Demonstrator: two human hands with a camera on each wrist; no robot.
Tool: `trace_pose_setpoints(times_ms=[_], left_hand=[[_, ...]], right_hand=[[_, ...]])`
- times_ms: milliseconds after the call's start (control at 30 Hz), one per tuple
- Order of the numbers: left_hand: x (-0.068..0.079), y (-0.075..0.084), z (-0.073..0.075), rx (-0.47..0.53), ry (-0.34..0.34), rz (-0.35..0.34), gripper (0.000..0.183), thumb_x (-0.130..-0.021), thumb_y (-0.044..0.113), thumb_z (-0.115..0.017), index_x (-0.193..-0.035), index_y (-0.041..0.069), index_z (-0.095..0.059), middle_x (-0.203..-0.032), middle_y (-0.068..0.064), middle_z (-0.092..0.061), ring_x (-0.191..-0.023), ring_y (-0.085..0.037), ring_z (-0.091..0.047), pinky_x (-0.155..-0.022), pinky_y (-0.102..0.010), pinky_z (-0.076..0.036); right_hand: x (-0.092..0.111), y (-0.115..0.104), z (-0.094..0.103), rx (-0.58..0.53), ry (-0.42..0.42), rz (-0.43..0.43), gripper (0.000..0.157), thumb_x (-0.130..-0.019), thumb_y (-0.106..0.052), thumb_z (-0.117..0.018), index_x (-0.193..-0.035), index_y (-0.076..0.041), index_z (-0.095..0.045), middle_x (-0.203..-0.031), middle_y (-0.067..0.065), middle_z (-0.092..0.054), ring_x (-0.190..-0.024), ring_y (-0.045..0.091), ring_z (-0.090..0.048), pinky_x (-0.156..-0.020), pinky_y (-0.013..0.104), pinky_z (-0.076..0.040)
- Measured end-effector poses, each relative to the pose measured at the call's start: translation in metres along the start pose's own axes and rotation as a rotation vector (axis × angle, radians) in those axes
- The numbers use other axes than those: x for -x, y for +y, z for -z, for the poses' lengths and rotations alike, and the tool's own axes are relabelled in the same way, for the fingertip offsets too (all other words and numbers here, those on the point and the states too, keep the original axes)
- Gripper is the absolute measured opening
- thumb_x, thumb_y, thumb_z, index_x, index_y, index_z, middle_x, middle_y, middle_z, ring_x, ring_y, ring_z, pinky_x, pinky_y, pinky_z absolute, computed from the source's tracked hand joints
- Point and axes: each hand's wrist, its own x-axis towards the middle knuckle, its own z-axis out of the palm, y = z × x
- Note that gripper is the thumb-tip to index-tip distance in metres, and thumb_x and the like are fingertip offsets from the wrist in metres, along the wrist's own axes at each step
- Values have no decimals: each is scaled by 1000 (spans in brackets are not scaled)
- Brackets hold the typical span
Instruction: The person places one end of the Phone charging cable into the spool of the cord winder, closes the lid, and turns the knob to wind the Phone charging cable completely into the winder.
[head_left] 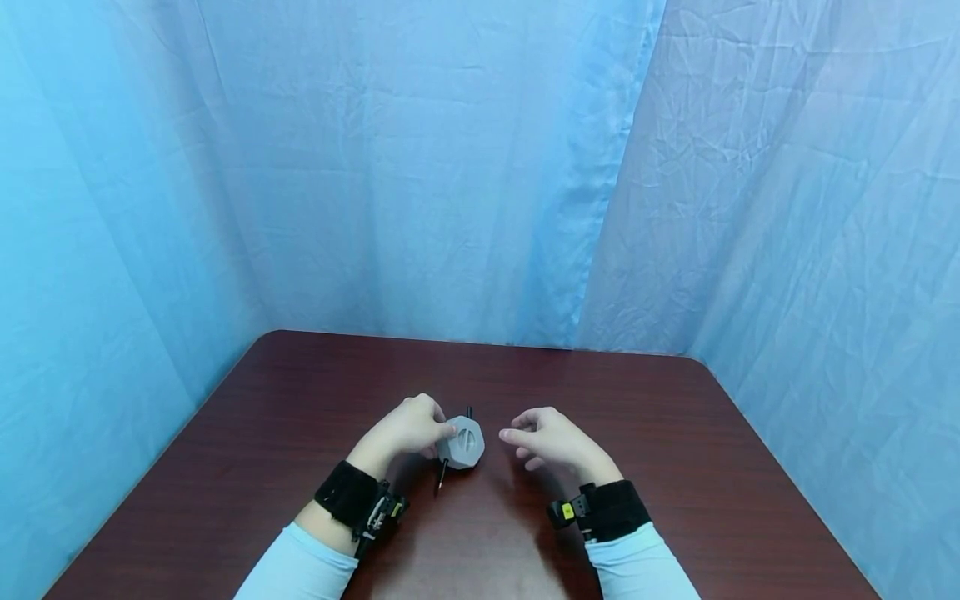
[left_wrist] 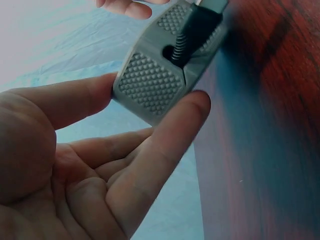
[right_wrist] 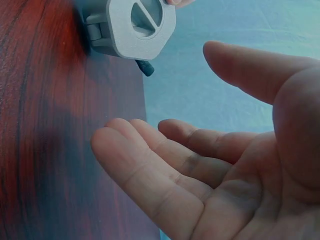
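A grey polygonal cable winder point(head_left: 471, 454) is held just above or at the tabletop near the middle. My left hand point(head_left: 408, 427) pinches it between thumb and fingers along its left side. In the left wrist view the winder's edge point(left_wrist: 150, 86) shows bumpy texture, and a black cable end point(left_wrist: 194, 32) with a plug comes out of a hole. In the right wrist view its flat face point(right_wrist: 120, 30) carries a round recess with a bar across. My right hand point(head_left: 558, 442) is apart from it on the right, fingers loosely bent and holding nothing.
The dark reddish-brown wooden table point(head_left: 315, 375) has rounded far corners. Light blue curtains point(head_left: 450, 167) hang behind it and along both sides. Each wrist wears a black strap point(head_left: 618, 510) with a small camera.
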Motion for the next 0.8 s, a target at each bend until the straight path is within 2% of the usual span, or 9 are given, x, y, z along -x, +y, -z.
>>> trace_pose_setpoints(times_ms=[233,500,667,800], left_hand=[[-1,-3,-1,15,-26,-15,23,-100,20,-68,-105,-2,-73,-83,-6,-69,-65,-21,-69,-63,-36,-59],[-2,-6,-3,13,-95,-13,20,-99,16,-61,-102,0,-74,-76,-6,-68,-63,-24,-68,-63,-38,-58],[0,-6,-3,-22,-109,23,19,-99,14,-60,-94,3,-74,-71,-10,-68,-63,-26,-68,-64,-39,-57],[1,-6,-4,-60,-106,19,21,-99,14,-60,-84,6,-73,-68,-12,-68,-61,-27,-67,-62,-38,-55]], right_hand=[[-2,1,-6,18,-23,-25,53,-95,-37,-74,-127,3,-62,-108,11,-69,-91,26,-70,-74,42,-60],[-3,2,-10,25,-50,-31,49,-95,-34,-74,-126,3,-62,-106,11,-68,-89,27,-69,-72,43,-60],[-4,3,-12,29,-63,-32,53,-95,-34,-74,-128,5,-60,-106,10,-68,-89,26,-69,-72,43,-60],[-5,3,-13,26,-73,-28,55,-95,-34,-73,-130,6,-59,-105,11,-68,-89,26,-69,-73,43,-60]])
